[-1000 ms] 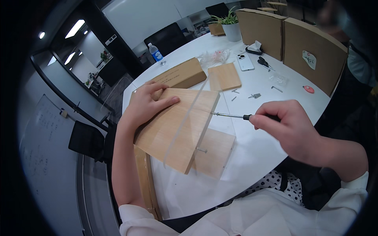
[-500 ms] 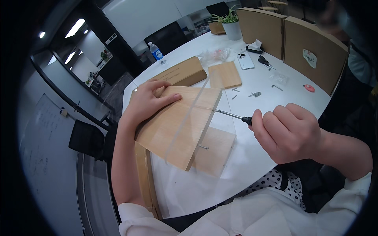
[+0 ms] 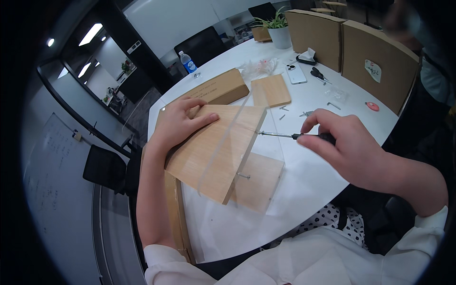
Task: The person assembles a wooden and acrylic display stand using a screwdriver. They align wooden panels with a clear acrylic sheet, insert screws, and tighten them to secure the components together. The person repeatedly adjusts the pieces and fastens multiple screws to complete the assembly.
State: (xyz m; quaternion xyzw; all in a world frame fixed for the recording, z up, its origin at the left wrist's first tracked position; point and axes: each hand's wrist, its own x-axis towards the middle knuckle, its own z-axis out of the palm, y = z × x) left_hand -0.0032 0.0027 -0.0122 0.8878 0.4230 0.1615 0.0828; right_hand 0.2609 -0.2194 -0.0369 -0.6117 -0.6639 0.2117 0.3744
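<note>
My left hand (image 3: 186,122) is closed on the far-left edge of a light wooden board (image 3: 211,156), thumb lying on its top face. A clear panel (image 3: 271,128) stands against the board's right edge. In my right hand (image 3: 349,145) is a screwdriver (image 3: 280,135) with a dark handle, held between thumb and fingers. Its tip meets the board's right edge at a screw, most of which I cannot make out. Lower on that edge a silver screw (image 3: 244,176) sticks out. Another wooden board (image 3: 261,178) shows through the clear panel.
Beyond the board lie a long cardboard box (image 3: 209,90), a small wooden board (image 3: 271,90), loose screws (image 3: 282,116), a hex key (image 3: 334,105) and a phone (image 3: 296,73). Upright cardboard panels (image 3: 380,61) line the right side. A bottle (image 3: 187,61) stands at the back left.
My right hand has turned and opened its grip from a fist to a thumb-and-finger hold on the screwdriver handle. The left hand and the board have barely moved.
</note>
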